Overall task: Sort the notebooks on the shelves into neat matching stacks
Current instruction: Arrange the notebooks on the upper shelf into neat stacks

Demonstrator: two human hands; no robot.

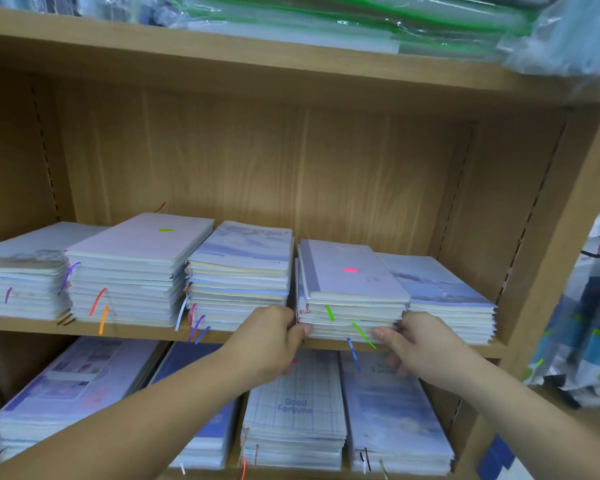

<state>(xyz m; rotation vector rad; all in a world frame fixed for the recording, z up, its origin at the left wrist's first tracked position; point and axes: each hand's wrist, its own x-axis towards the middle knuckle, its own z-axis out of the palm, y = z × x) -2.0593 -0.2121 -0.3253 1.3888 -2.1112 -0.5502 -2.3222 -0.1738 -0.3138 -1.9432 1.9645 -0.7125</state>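
A short stack of pale lilac notebooks [352,289] with a pink tab on top sits crooked on the middle shelf [146,332]. My left hand [274,337] grips its front left corner. My right hand [409,344] grips its front right corner. Green and blue ribbon markers hang from its front edge. To its right lies a lower stack with blue painted covers [444,296]. To its left stand three more stacks: blue-streaked covers [243,271], plain white covers with a green tab [136,268], and a far-left stack [21,271].
The lower shelf holds several stacks, among them a grid-cover "Good Fortune" stack [297,410] and a blue cloudy stack [392,417]. Plastic-wrapped folders [326,19] lie on the top shelf. The wooden side panel [551,220] stands right, with packaged goods [589,323] beyond.
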